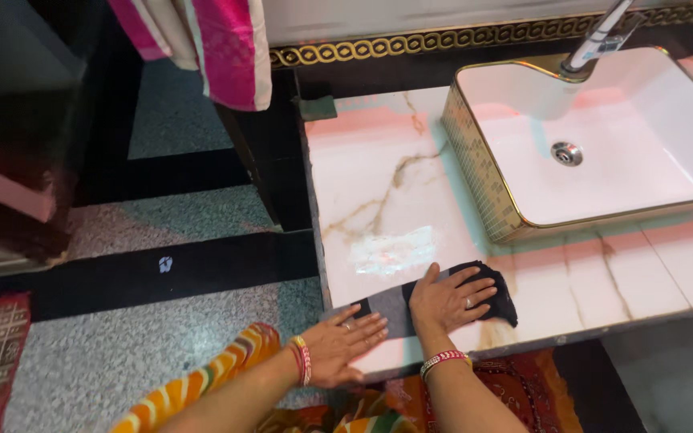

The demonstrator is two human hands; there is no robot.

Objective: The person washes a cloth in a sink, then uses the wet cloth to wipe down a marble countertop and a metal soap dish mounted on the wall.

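Both hands lie open and flat: right hand (pixel 448 300) presses the dark cloth (pixel 443 298), left hand (pixel 345 340) rests on the marble surface (pixel 387 184)

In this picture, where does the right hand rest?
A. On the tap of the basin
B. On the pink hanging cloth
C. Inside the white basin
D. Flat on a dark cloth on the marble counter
D: the right hand lies flat, fingers spread, on the dark cloth at the front edge of the marble counter, while the left hand lies beside it.
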